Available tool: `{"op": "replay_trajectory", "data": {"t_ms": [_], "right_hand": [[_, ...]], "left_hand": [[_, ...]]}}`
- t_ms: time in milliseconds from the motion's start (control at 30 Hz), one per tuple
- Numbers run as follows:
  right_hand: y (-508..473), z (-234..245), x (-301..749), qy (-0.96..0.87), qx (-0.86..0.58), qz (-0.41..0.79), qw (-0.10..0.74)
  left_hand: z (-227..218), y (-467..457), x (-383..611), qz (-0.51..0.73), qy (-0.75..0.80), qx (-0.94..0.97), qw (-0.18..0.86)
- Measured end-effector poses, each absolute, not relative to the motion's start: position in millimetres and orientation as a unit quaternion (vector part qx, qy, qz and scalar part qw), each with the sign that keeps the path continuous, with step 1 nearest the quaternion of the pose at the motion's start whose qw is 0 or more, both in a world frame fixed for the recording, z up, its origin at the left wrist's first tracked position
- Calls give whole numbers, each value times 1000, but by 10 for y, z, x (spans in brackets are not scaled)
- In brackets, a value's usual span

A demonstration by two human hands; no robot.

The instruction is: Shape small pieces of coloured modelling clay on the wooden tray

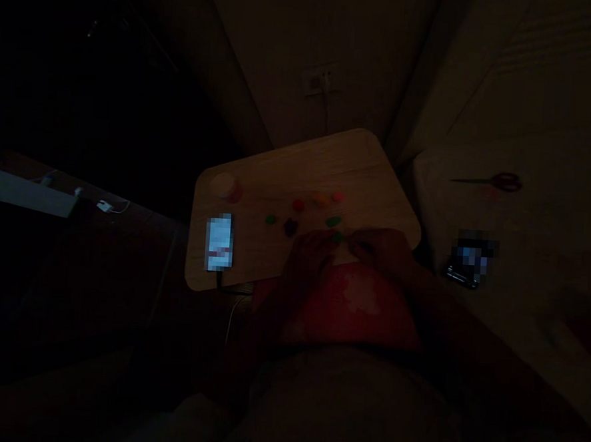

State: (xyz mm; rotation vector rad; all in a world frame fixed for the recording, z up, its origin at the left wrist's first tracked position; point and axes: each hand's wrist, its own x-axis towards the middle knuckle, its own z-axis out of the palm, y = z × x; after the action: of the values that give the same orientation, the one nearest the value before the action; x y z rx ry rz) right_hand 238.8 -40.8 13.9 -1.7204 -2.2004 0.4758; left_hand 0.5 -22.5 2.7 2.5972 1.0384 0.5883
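Observation:
In the dim light, my left hand rests at the near edge of a small wooden table, its fingers bent and closed at a small green lump. My right hand is just to the right, fingers curled together; whatever they hold is hidden. Beyond the hands lie another green piece, an orange piece, a pinkish piece and a red piece. To the left are a dark purple piece and a round green piece. Their material is too dark to tell.
A lit phone with a cable lies at the table's left, below a pale cup-like container. Scissors and a dark device lie on the surface to the right. Behind is a wall socket with a plug.

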Motion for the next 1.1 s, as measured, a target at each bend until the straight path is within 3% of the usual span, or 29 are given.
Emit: {"op": "replay_trajectory", "data": {"t_ms": [1100], "right_hand": [[-432,214,2330,-753,-626,168,113]], "left_hand": [[-9,-209,-11,223,354,896,150]]}}
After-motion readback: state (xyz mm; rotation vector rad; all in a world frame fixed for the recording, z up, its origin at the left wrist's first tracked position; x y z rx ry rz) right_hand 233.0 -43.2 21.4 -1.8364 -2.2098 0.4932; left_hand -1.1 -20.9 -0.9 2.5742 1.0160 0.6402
